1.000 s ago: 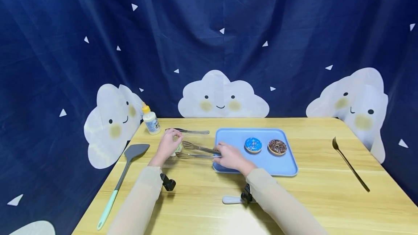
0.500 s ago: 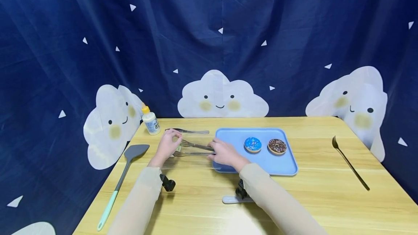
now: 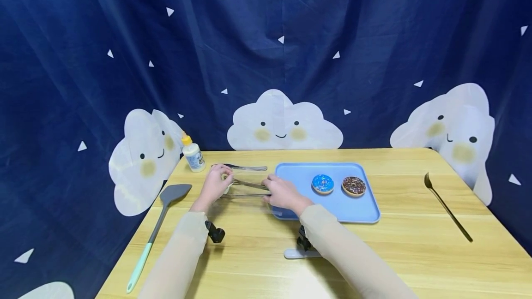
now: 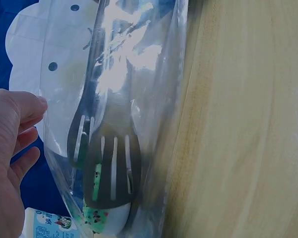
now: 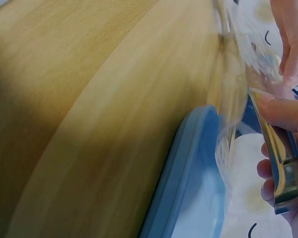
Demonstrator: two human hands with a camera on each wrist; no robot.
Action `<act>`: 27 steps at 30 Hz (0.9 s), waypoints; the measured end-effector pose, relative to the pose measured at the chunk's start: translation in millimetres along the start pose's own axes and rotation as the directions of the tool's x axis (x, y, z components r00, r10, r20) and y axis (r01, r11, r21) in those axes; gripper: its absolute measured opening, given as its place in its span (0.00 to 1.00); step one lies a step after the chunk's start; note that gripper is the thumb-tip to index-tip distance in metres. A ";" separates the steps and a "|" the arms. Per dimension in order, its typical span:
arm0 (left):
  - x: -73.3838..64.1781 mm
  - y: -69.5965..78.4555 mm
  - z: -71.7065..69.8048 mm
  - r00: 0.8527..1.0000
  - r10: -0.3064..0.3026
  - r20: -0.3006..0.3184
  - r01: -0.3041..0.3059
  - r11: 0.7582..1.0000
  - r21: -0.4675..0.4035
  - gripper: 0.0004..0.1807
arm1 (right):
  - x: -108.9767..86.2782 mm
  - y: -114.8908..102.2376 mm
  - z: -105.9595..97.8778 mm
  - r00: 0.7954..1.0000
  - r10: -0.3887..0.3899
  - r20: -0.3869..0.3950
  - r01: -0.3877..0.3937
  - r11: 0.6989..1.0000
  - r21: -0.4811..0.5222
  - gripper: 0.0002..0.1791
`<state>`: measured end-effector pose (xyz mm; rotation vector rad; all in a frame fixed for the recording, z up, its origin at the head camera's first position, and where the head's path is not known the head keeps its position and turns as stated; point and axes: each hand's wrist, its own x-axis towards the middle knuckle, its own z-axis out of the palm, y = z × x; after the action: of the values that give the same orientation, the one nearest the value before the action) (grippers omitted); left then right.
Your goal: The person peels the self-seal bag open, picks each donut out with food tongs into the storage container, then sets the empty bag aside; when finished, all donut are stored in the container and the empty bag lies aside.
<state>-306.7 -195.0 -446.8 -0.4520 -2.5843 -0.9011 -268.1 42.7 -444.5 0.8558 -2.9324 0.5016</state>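
Observation:
In the head view my left hand (image 3: 215, 182) pinches the edge of a clear plastic bag (image 4: 156, 114) between thumb and fingertips. My right hand (image 3: 283, 193) grips the handle end of metal tongs (image 5: 283, 171), thumb on one side and fingers on the other. Their slotted heads (image 4: 111, 171) reach down inside the bag. A doughnut with green icing and dark specks (image 4: 97, 218) is at the bag's bottom, partly covered by the near slotted head. The tongs' two arms stand apart in the head view.
A blue tray (image 3: 357, 216) carries a blue-iced doughnut (image 3: 323, 183) and a chocolate one (image 3: 353, 186). Around lie a grey turner (image 3: 165, 202), a dark long-handled spoon (image 3: 446, 206), a metal utensil (image 3: 249, 168) and a white handle (image 3: 297, 254). A yellow-capped bottle (image 3: 193, 155) stands back left.
My right hand has moved left with the tongs, pushing their heads deeper into the bag toward my left hand. The left hand stays at the bag's edge.

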 end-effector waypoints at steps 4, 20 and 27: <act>-0.2 0.2 0.1 1.000 0.014 -0.006 -0.014 1.000 0.009 0.05 | 2.2 -1.3 3.1 0.999 -0.035 -0.010 0.035 0.999 -0.042 0.24; -1.7 1.5 -5.8 1.000 -0.006 -0.003 0.006 1.000 0.010 0.05 | -13.6 18.4 6.2 0.996 -0.060 -0.070 0.070 0.987 0.143 0.23; -1.2 3.1 -4.9 1.000 -0.006 -0.006 0.006 1.000 -0.001 0.04 | -25.5 32.6 -1.0 0.995 -0.050 -0.091 0.067 0.977 0.200 0.22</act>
<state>-303.2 -196.0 -442.1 -0.4418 -2.5815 -0.9044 -263.9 82.0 -456.6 0.9127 -2.8043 0.8231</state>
